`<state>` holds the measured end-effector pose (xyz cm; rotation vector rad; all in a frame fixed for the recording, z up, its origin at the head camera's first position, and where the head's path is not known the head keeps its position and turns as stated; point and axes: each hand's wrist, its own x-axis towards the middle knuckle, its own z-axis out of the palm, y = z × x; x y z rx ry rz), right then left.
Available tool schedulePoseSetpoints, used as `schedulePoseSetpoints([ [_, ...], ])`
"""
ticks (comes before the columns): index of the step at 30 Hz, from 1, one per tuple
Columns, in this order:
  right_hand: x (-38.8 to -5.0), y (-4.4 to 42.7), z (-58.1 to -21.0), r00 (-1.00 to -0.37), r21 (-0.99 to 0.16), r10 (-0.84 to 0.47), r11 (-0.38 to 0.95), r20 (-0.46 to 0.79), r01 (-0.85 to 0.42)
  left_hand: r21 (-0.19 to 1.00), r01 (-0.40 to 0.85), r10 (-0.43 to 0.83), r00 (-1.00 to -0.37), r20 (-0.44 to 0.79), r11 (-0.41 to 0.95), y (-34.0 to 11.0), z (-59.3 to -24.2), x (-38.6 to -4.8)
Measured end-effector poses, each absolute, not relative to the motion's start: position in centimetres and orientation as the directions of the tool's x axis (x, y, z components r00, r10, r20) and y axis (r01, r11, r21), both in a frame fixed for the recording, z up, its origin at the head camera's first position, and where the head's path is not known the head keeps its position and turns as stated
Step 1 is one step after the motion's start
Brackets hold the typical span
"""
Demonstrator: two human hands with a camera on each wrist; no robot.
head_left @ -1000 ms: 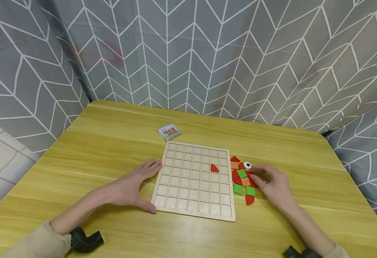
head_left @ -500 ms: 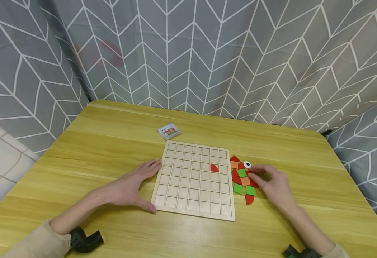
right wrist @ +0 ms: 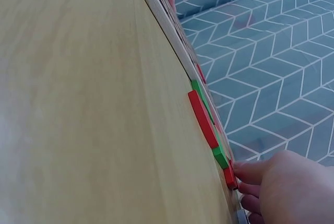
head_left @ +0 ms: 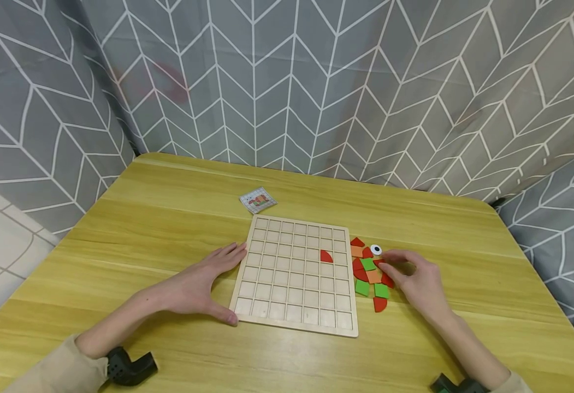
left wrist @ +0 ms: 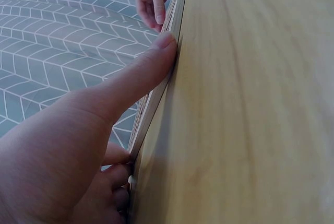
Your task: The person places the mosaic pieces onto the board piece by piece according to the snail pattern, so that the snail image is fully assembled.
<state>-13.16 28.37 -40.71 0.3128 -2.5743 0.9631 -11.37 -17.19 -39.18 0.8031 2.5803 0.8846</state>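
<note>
In the head view, a square wooden grid board (head_left: 294,281) lies on the table with one red quarter-circle piece (head_left: 326,256) in a cell. My left hand (head_left: 200,281) spreads along the board's left side, fingertips at the edge and thumb at the near corner. On the right, my right hand (head_left: 419,281) is bent over a cluster of flat pieces; its thumb and index finger close on a red piece (head_left: 378,262) partly hidden by them. The thumb (right wrist: 250,171) is against the pile in the right wrist view. Beside the fingertips lies a round white eye piece (head_left: 376,249).
Several loose pieces border the board's right edge, among them a green square (head_left: 382,290), an orange square (head_left: 357,251) and a red quarter-circle (head_left: 380,304). A small picture card (head_left: 258,200) lies beyond the board. A grey patterned curtain (head_left: 287,82) hangs behind the table (head_left: 169,218).
The white eye piece has shifted slightly away from me, and the red pieces under my right fingers have moved a little. My left hand and the board stay in place.
</note>
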Motion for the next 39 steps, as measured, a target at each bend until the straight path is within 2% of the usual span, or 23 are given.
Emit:
schedulePoseSetpoints([
  [9,-13.2,28.29,-40.73,-0.899,-0.555,-0.075,0.764,0.431,-0.33,0.641,0.407,0.594,-0.799,-0.097,0.651,-17.21,-39.23,-11.37],
  [19,-13.13,28.26,-40.87,-0.905,-0.58,-0.103,0.736,0.413,-0.348,0.64,0.411,0.596,-0.798,-0.093,0.65,-17.21,-39.17,-11.38],
  [32,-12.99,28.09,-40.57,-0.949,-0.623,-0.029,0.748,0.314,-0.229,0.639,0.416,0.598,-0.797,-0.085,0.646,-17.25,-39.1,-11.34],
  [39,-13.05,27.98,-40.46,-0.942,-0.598,-0.031,0.765,0.335,-0.238,0.637,0.42,0.601,-0.794,-0.086,0.646,-17.27,-39.21,-11.4],
])
